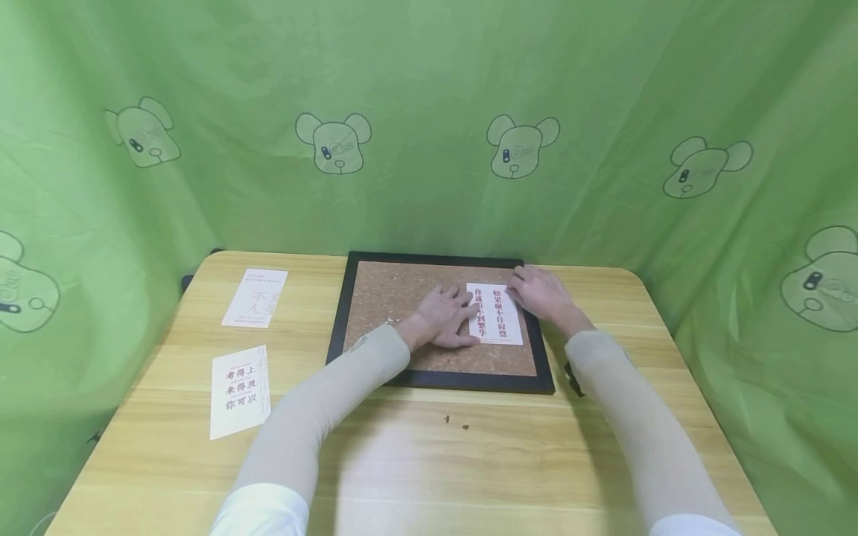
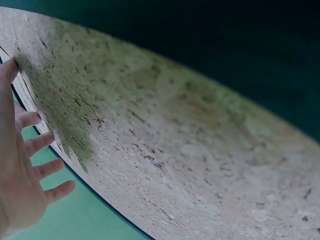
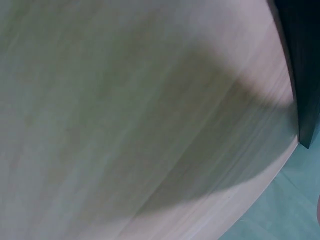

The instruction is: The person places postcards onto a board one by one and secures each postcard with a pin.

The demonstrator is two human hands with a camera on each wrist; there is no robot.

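Note:
A white card with red characters (image 1: 498,316) lies on the right part of a black-framed cork board (image 1: 402,298). My left hand (image 1: 442,316) rests on the board with its fingers spread, the fingertips on the card's left edge. In the left wrist view, the fingers of the left hand (image 2: 25,155) look straight and apart. At the card's upper right corner is my right hand (image 1: 544,294), fingers bent over the corner and the board's right frame. Whether it pinches something small there is hidden. The right wrist view barely catches this hand, at its right edge.
Two more printed cards lie on the table's left side, an upper card (image 1: 255,298) and a lower card (image 1: 240,391). Two tiny brown pieces (image 1: 465,427) sit before the board. White bits (image 1: 392,320) lie on the cork. A green curtain (image 1: 429,201) surrounds the wooden table (image 1: 402,476).

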